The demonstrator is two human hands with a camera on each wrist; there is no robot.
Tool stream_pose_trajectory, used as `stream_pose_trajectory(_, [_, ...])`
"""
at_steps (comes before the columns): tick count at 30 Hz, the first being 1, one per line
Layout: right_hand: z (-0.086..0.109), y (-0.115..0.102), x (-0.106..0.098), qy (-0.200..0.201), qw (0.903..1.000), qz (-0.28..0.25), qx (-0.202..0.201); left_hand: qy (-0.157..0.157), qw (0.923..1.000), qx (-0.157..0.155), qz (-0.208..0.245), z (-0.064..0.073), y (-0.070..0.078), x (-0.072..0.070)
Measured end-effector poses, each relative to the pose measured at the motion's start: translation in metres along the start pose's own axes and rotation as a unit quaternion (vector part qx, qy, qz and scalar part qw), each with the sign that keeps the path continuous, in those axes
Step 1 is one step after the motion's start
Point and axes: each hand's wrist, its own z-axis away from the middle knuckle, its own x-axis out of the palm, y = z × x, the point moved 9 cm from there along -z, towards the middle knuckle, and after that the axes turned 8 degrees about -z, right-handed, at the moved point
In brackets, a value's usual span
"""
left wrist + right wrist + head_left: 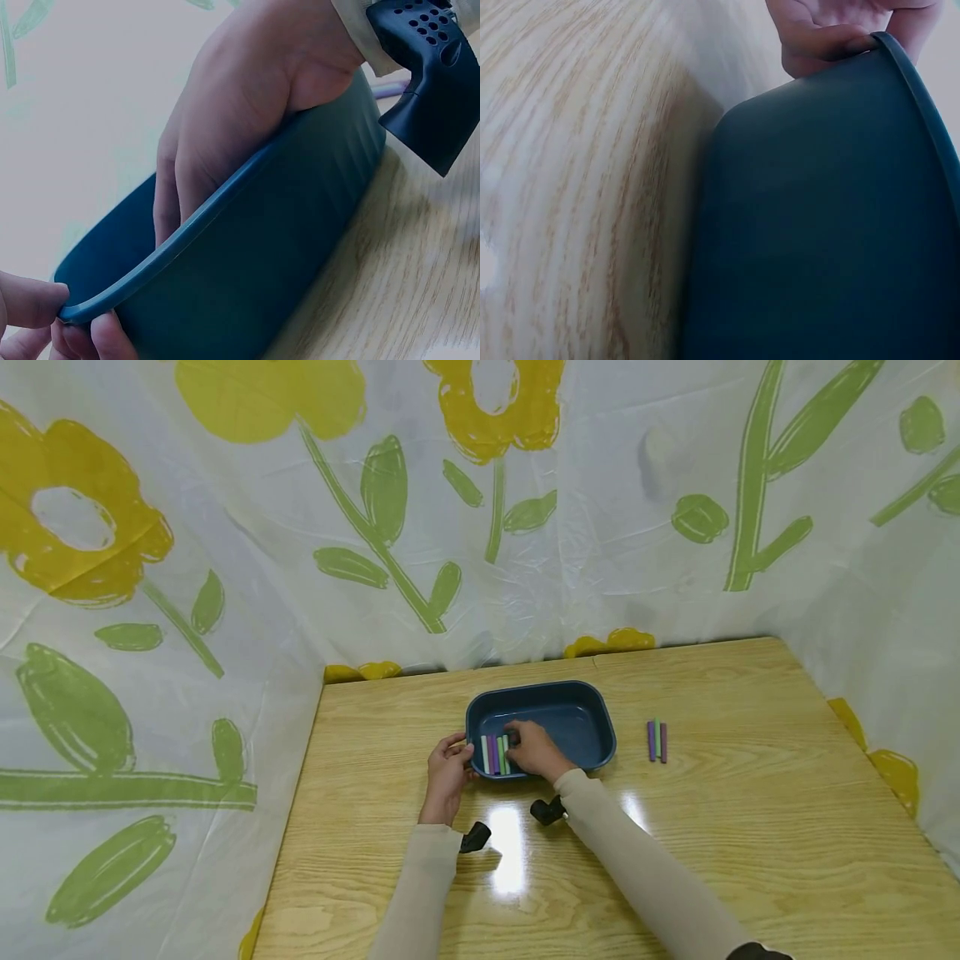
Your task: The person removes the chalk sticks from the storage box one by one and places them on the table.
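A dark blue rectangular basin (pixel 592 739) stands on the table. Along its left end several chalk sticks (pixel 492 754), pale green and purple, lie side by side in a row. My left hand (pixel 448 770) pinches the rim at the near left corner; in the left wrist view its thumb and fingers (pixel 36 300) are on either side of the rim. My right hand (pixel 536 750) reaches over the near wall into the basin, fingers pointing down beside the rightmost green stick. The wall hides its fingertips in both wrist views, and I cannot tell whether they hold a stick.
To the right of the basin three more chalk sticks (pixel 657 741), two purple and one green, lie on the wooden table (pixel 750 827). A white sheet with flower prints (pixel 585 543) hangs behind the table and along both sides.
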Motion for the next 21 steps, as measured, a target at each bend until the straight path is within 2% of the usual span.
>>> stream_pose_trajectory(7, [0.002, -0.004, 0.001, -0.004, 0.999, 0.043, -0.014, 0.003, 1.0, -0.006, -0.003, 0.0, -0.001, 0.0])
stream_pose_trajectory(14, [0.004, 0.0, -0.001, 0.011, 0.9997, 0.02, 0.003, 0.006, 1.0, -0.008, -0.002, 0.001, -0.001, 0.0])
stream_pose_trajectory(21, [0.007, -0.006, -0.009, 0.047, 0.9981, -0.018, -0.035, 0.005, 1.0, -0.002, 0.001, 0.0, -0.001, 0.0])
